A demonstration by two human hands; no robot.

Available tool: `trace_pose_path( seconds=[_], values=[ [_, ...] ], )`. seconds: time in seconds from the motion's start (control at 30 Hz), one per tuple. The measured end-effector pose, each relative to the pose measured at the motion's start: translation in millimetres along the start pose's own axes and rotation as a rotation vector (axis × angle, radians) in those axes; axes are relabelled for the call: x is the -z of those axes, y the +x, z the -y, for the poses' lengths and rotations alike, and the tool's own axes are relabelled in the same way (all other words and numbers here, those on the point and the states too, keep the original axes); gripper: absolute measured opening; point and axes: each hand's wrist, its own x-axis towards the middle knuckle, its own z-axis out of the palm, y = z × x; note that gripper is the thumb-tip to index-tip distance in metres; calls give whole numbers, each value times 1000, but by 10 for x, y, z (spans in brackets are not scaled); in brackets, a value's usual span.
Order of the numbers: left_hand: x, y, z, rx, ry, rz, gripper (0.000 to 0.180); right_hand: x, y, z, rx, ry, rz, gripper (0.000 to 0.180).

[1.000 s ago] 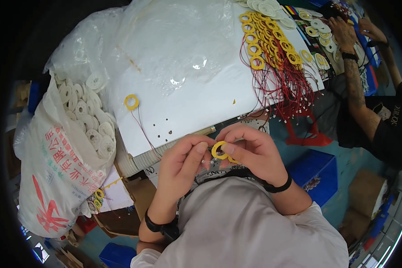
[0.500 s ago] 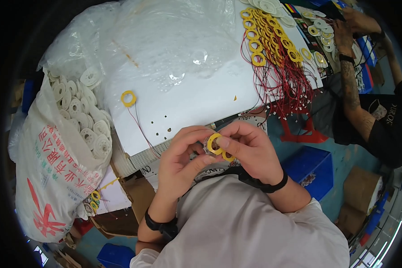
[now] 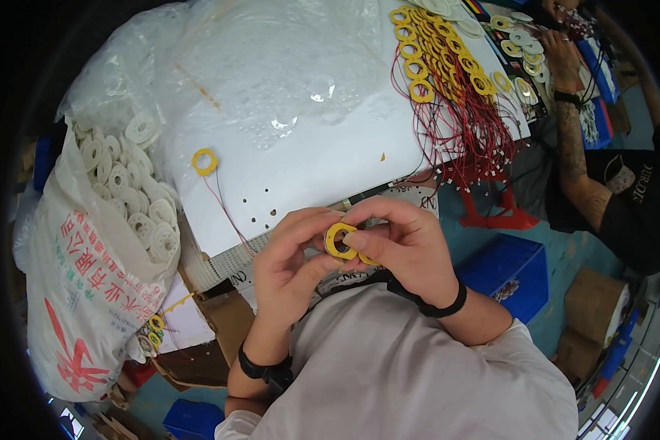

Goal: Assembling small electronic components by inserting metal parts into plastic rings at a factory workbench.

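Both hands meet at the near edge of a white table (image 3: 308, 169). My left hand (image 3: 290, 268) and my right hand (image 3: 403, 246) together pinch a small yellow ring-shaped coil (image 3: 339, 240) between thumbs and fingertips. A second bit of yellow (image 3: 368, 259) shows just under my right thumb. One finished yellow coil with thin red leads (image 3: 204, 161) lies alone on the table to the left. Several more yellow coils with red wires (image 3: 447, 73) are laid in rows at the far right of the table.
A white sack full of white ring cores (image 3: 117, 198) stands at the left. A clear plastic bag (image 3: 264, 66) covers the table's far side. Another person's forearm (image 3: 572, 139) works at the right. A blue crate (image 3: 510, 271) and cardboard boxes sit on the floor.
My hands have kept turning the yellow coil between the fingertips, staying at the table's near edge. The head view has shifted slightly; the single coil on the table lies where it was.
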Motion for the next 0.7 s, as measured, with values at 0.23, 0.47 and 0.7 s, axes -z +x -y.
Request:
trace_pose_path(
  seconds=[0.23, 0.47, 0.7],
  values=[
    [-56, 23, -8, -13, 42, -7, 42, -1, 9, -36, 87, 9, -42, 23],
    [-74, -36, -40, 164, -63, -130, 28, 51, 23, -95, 139, -137, -23, 22],
    [-86, 21, -130, 237, 56, -253, 15, -12, 67, -116, 219, -119, -87, 13]
  ],
)
